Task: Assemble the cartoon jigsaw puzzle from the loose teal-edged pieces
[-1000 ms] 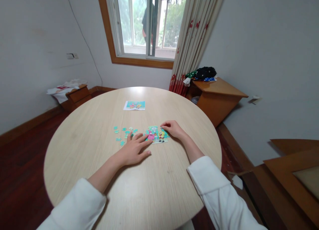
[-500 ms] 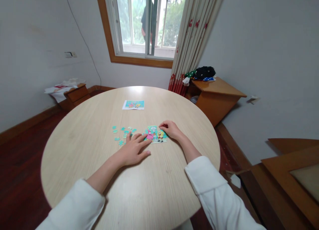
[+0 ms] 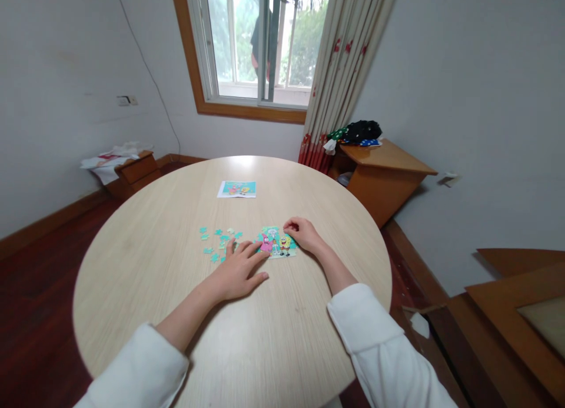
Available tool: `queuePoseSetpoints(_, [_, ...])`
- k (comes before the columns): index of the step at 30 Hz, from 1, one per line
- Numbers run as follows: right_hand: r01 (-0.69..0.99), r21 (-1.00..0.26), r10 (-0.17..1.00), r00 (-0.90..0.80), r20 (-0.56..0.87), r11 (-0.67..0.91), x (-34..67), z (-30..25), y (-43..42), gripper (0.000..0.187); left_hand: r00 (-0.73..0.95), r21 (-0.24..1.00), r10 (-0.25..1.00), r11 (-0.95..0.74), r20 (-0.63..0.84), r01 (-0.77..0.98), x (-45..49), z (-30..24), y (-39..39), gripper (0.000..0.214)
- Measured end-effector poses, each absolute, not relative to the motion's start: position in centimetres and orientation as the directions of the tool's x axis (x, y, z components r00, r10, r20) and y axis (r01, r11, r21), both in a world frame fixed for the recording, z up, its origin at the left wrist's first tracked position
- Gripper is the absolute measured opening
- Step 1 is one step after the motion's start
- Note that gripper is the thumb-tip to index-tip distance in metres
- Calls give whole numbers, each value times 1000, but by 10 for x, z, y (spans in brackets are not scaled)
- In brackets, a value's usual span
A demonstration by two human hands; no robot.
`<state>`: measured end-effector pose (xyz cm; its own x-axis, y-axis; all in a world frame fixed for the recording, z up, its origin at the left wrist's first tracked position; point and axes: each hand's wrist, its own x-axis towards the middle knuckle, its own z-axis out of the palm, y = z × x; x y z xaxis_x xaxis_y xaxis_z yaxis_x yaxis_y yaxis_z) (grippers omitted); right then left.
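Note:
A partly joined jigsaw puzzle (image 3: 276, 249) with cartoon figures lies on the round table (image 3: 273, 331). My left hand (image 3: 241, 269) rests palm down with its fingers spread, the fingertips on the puzzle's left side. Bent and pinched together, the fingers of my right hand (image 3: 303, 234) are at the puzzle's upper right edge. Whatever they pinch is too small or hidden to make out. Several loose turquoise puzzle pieces (image 3: 214, 258) lie left of the puzzle, some of them partly covered by my left hand.
Farther back on the table lies a picture sheet (image 3: 238, 189) with similar figures. A wooden cabinet (image 3: 388, 166) bearing dark cloth (image 3: 362, 131) stands behind the table at the right. Cloth or paper covers a small wooden stand (image 3: 138, 169) at the left. Outside the window, a person (image 3: 260, 43) is partly visible.
The whole view has shifted slightly. My right hand has moved a little, its fingers still pinched at the puzzle's upper right edge. My left hand stays spread on the puzzle.

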<state>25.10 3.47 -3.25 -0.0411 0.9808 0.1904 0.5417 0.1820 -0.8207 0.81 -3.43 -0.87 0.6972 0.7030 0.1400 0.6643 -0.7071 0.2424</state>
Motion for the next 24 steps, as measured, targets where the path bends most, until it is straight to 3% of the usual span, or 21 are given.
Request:
queuePoseSetpoints(11, [468, -863, 969, 51, 242, 191, 249, -36, 37, 12, 710, 243, 690, -719, 139, 651, 7, -8, -33, 46])
queuePoseSetpoints(19, [504, -844, 957, 103, 271, 185, 246, -35, 37, 12, 706, 276, 684, -725, 182, 631, 7, -7, -34, 45])
queuePoseSetpoints(24, [525, -820, 919, 161, 359, 229, 243, -29, 35, 16, 531, 329, 808, -589, 255, 738, -9, 1, -15, 35])
